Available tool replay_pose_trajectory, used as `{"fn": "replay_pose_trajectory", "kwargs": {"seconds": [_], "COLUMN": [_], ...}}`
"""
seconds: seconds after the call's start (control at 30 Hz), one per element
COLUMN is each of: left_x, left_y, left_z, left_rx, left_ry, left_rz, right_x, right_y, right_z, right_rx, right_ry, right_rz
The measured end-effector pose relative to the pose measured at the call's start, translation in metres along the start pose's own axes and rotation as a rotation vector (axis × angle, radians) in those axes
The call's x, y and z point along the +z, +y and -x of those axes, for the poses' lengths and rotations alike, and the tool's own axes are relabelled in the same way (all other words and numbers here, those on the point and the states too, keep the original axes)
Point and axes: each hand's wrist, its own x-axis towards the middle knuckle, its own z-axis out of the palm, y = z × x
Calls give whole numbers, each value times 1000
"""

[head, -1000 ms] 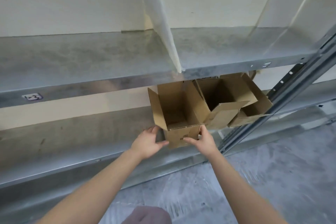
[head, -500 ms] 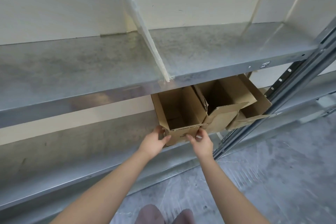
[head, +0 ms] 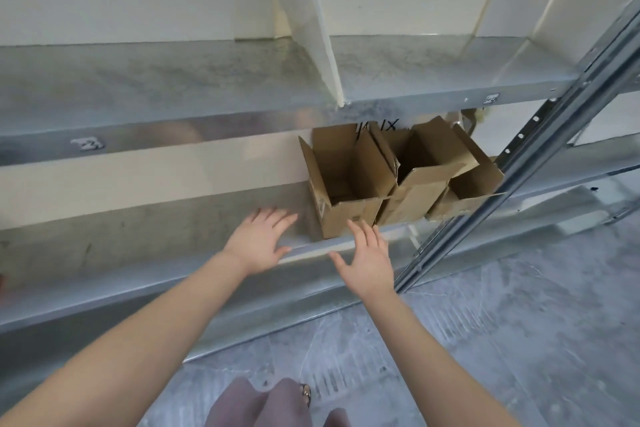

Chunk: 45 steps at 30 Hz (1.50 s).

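Neither hand is gripping the open brown cardboard box right now. The left hand has its fingers spread wide over the grey metal shelf, and the box is just to the right of its fingertips. The right hand is spread too and holds nothing. The box's front face sits right at its fingertips, though I can't tell if they actually touch. Two more open brown cardboard boxes stand further right of those fingers, packed against the first one, next to the slanted metal rack post.
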Motion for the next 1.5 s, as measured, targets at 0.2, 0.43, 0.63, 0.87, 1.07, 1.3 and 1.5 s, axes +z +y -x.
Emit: {"fn": "replay_pose_trajectory", "kwargs": {"seconds": [0.2,0.43,0.63,0.87,1.07,1.3,1.5], "left_x": [-16,-26,-28,-28,-16,3,29], "left_y": [-29,-101,-211,-337,-431,-545,-630], "left_z": [97,235,367,517,629,717,750], "left_rx": [-98,-257,-373,-495,-694,-908,-1085], "left_ry": [2,-3,33,14,-3,8,49], "left_rz": [-27,25,-29,-34,60,99,535], "right_x": [13,55,125,206,271,358,405], "right_y": [-75,-196,-342,-520,-641,-751,-800], "right_z": [48,113,161,206,230,218,184], "right_rx": [-224,-405,-531,-675,-789,-801,-601], "right_ry": [-71,-104,-147,-183,-257,-402,-486], "right_rz": [185,214,205,105,75,86,83]}}
